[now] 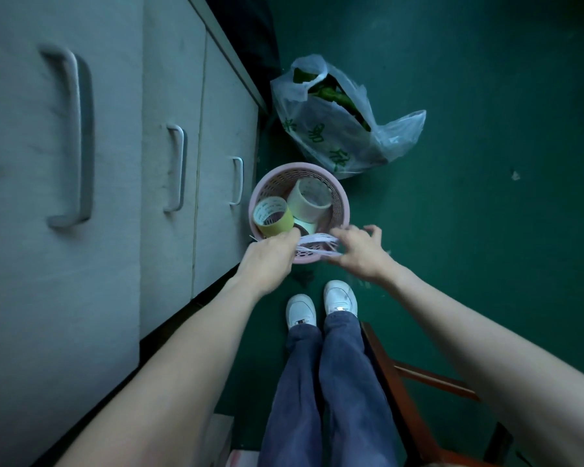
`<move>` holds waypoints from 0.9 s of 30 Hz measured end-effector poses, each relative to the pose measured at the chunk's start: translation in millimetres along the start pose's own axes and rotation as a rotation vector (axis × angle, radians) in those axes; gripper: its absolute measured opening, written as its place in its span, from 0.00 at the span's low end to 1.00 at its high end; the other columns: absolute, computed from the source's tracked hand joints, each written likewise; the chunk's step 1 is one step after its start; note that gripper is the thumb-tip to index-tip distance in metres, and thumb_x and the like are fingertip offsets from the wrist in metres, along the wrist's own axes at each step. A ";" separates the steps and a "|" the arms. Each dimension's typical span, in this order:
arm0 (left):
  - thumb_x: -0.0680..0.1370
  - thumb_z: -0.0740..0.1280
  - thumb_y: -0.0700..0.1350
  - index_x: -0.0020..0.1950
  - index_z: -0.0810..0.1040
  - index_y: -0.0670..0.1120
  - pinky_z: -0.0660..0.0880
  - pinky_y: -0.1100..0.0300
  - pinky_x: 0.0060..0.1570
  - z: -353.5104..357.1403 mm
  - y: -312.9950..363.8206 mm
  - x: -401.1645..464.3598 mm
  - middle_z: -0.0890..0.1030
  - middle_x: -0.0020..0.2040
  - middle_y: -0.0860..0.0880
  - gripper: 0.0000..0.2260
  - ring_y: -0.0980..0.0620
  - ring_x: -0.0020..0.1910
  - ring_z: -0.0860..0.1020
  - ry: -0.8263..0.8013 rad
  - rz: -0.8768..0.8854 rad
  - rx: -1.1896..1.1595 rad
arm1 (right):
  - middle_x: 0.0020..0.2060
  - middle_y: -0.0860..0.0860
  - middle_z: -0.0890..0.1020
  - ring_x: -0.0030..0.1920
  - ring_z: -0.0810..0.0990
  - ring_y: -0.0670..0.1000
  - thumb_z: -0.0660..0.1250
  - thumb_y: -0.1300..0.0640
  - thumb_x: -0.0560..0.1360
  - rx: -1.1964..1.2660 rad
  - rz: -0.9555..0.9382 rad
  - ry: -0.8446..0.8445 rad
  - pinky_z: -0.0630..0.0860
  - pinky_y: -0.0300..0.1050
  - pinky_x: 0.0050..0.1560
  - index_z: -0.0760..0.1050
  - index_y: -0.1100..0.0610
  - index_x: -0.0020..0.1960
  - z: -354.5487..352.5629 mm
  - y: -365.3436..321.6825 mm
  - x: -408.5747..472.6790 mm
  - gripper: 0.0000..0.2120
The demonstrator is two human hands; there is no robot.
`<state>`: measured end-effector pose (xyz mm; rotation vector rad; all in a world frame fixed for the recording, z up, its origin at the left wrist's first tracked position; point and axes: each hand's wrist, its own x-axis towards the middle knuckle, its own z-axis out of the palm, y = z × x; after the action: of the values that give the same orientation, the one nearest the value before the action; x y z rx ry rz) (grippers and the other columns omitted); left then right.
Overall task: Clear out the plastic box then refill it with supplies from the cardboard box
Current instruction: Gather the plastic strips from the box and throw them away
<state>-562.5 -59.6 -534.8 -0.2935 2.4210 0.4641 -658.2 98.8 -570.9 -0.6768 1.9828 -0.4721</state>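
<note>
A round pink perforated plastic basket (334, 193) stands on the green floor in front of my feet. Inside it lie a yellow tape roll (274, 220), a larger cream tape roll (308, 200) and a smaller roll (304, 226) partly hidden beneath them. My left hand (270, 256) and my right hand (359, 252) are both at the basket's near rim, holding a bundle of thin white strips (317, 242) between them. The left hand's fingers curl around one end; the right hand pinches the other end, with some fingers spread.
Grey cabinet doors (98, 197) with handles run along the left. A translucent plastic bag (338, 119) with green contents lies on the floor beyond the basket. A brown wooden chair frame (405, 375) is at the lower right. A pale box corner (221, 436) shows at the bottom.
</note>
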 end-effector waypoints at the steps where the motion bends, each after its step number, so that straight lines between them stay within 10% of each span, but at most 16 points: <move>1: 0.80 0.55 0.40 0.51 0.66 0.44 0.65 0.53 0.36 1.4 -1.9 2.4 0.78 0.50 0.43 0.02 0.39 0.46 0.76 0.009 -0.046 -0.035 | 0.45 0.54 0.80 0.55 0.77 0.59 0.66 0.55 0.74 0.108 0.047 0.033 0.65 0.52 0.60 0.72 0.53 0.45 -0.9 4.2 0.9 0.03; 5: 0.82 0.53 0.46 0.50 0.65 0.46 0.70 0.50 0.43 18.7 -16.4 19.9 0.78 0.52 0.38 0.06 0.37 0.47 0.76 -0.097 -0.312 -0.208 | 0.41 0.59 0.78 0.41 0.75 0.61 0.61 0.53 0.79 0.092 0.113 0.079 0.74 0.53 0.42 0.69 0.55 0.44 1.6 10.4 7.1 0.07; 10: 0.81 0.53 0.43 0.59 0.69 0.43 0.70 0.50 0.51 26.7 -25.8 58.2 0.76 0.60 0.38 0.10 0.38 0.57 0.75 -0.090 -0.493 -0.205 | 0.57 0.59 0.70 0.51 0.76 0.64 0.56 0.53 0.80 -0.062 0.232 0.058 0.72 0.53 0.47 0.70 0.59 0.57 8.0 8.3 37.1 0.12; 27: 0.79 0.62 0.48 0.69 0.64 0.42 0.68 0.44 0.60 35.8 -57.3 122.8 0.66 0.67 0.41 0.21 0.40 0.67 0.65 0.017 -0.598 -0.171 | 0.62 0.55 0.69 0.62 0.72 0.60 0.68 0.57 0.72 0.366 0.382 0.329 0.71 0.61 0.60 0.63 0.55 0.68 36.4 17.9 63.2 0.26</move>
<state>-618.1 -108.9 -653.7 -1.0570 2.1659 0.3897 -655.7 70.7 -640.5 0.0153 2.1842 -0.7194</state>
